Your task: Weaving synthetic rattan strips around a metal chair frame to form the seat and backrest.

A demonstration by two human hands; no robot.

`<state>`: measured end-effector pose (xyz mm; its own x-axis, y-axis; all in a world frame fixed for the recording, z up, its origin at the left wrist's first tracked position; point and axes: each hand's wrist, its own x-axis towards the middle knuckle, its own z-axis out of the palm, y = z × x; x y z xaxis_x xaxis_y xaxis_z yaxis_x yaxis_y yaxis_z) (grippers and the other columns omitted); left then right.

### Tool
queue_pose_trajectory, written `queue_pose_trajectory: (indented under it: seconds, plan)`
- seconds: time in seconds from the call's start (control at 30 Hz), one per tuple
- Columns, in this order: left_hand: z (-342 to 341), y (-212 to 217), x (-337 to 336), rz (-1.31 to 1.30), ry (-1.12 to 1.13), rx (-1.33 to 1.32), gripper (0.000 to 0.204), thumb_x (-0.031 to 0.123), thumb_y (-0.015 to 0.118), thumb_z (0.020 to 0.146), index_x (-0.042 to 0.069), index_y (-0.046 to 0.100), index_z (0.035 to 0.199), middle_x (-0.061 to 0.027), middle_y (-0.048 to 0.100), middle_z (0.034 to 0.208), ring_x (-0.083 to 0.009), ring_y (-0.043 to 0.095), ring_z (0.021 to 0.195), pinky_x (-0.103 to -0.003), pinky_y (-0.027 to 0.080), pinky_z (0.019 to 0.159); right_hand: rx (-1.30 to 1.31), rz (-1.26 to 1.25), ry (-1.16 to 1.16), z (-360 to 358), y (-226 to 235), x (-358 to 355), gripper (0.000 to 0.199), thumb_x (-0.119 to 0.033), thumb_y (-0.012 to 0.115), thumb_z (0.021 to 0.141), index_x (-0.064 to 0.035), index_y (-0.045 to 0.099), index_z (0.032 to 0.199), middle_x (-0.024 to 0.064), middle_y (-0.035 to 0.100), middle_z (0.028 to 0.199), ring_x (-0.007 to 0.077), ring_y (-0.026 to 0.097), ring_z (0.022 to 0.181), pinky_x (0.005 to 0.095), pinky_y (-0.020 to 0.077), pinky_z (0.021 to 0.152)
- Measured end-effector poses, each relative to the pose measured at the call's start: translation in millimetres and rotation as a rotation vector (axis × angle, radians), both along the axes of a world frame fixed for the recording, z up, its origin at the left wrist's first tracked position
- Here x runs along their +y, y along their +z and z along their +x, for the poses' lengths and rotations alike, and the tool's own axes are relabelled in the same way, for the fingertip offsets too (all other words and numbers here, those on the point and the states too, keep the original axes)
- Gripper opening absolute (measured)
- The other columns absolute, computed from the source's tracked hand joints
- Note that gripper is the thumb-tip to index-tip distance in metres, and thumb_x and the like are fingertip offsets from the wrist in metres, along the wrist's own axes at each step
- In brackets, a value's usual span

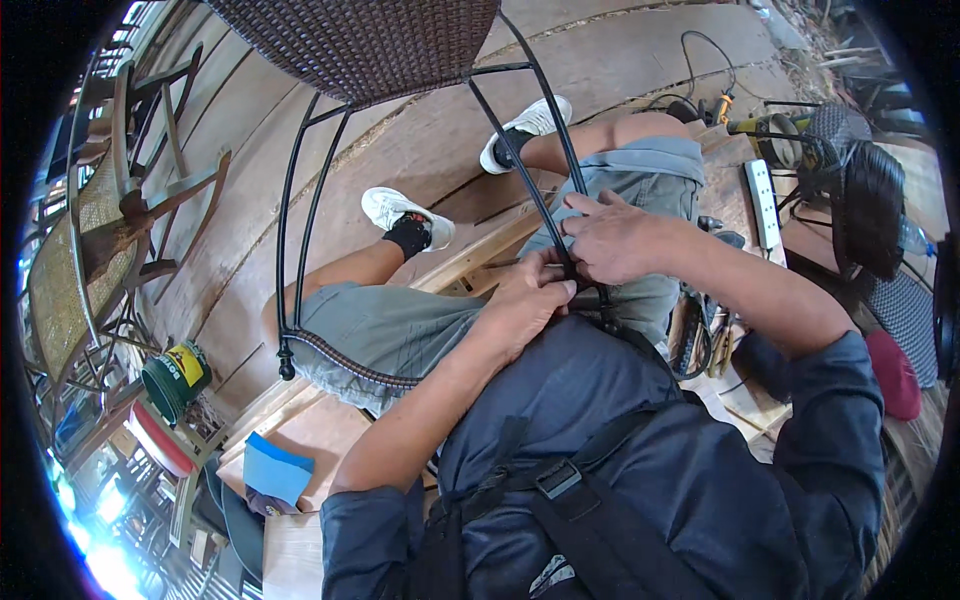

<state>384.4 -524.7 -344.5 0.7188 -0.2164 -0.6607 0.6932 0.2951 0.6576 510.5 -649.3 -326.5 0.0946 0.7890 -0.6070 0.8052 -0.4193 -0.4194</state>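
A black metal chair frame (300, 215) with a dark woven seat (365, 40) rests across my lap, legs toward me. My right hand (615, 238) grips one thin black leg rod (520, 165) near its lower end. My left hand (528, 300) is closed around the same rod just below, where a dark woven strand wraps it. The two hands touch. A braided woven edge (345, 358) runs along the frame's lower bar over my left thigh.
I sit on a wooden bench (300, 425) over a plank floor. A green tin (175, 375) and blue paper (275, 470) lie at left. Wooden chairs (95, 225) stand far left. A power strip (763, 200), a black fan (865, 205) and tools are at right.
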Motion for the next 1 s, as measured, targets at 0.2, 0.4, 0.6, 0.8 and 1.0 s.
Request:
queue_pose_trajectory:
  seconds: [0.2, 0.4, 0.6, 0.8, 1.0]
  plan:
    - [0, 5, 8, -0.032, -0.021, 0.051, 0.031, 0.016, 0.052, 0.085, -0.002, 0.052, 0.11, -0.004, 0.058, 0.09, -0.0101, 0.048, 0.073, -0.024, 0.041, 0.068, -0.203, 0.355, 0.03, -15, 8, -19, 0.022, -0.019, 0.055, 0.077, -0.0047, 0.067, 0.088, 0.0095, 0.052, 0.114, 0.0291, 0.035, 0.12, 0.0497, 0.0326, 0.097]
    - [-3, -6, 19, 0.042, -0.216, 0.065, 0.033, 0.028, 0.047, 0.09, -0.001, 0.061, 0.094, -0.0024, 0.059, 0.078, -0.0093, 0.049, 0.067, -0.024, 0.042, 0.064, -0.037, 0.09, -0.227, -9, 74, -44, 0.017, -0.021, 0.053, 0.084, -0.0054, 0.057, 0.079, 0.0119, 0.059, 0.079, 0.0305, 0.059, 0.083, 0.0459, 0.0432, 0.08]
    - [10, -5, 2, 0.207, -0.312, 0.033, 0.03, 0.028, 0.046, 0.092, 0.002, 0.061, 0.087, -0.0006, 0.058, 0.074, -0.0087, 0.049, 0.061, -0.022, 0.04, 0.057, 0.2, 0.372, -0.431, -30, 89, -47, 0.013, -0.019, 0.053, 0.085, -0.0063, 0.053, 0.086, 0.0167, 0.059, 0.071, 0.0365, 0.06, 0.07, 0.0417, 0.0461, 0.056]
    - [7, 6, 17, -0.137, -0.068, 0.235, 0.034, 0.03, 0.046, 0.093, -0.001, 0.06, 0.091, -0.0052, 0.062, 0.076, -0.0095, 0.052, 0.062, -0.022, 0.043, 0.059, 0.581, 0.387, -0.887, -8, 98, -35, 0.013, -0.01, 0.049, 0.087, -0.0011, 0.057, 0.092, 0.0113, 0.062, 0.071, 0.0213, 0.061, 0.062, 0.0309, 0.0435, 0.053]
    - [-2, 14, 24, -0.205, -0.078, 0.272, 0.028, 0.019, 0.051, 0.09, -0.004, 0.057, 0.104, -0.0071, 0.064, 0.088, -0.0103, 0.054, 0.075, -0.022, 0.045, 0.072, 1.266, 0.562, -0.951, 2, 99, -53, 0.02, -0.011, 0.049, 0.09, 0.0003, 0.059, 0.103, 0.0091, 0.066, 0.092, 0.0098, 0.059, 0.073, 0.0218, 0.0442, 0.066]
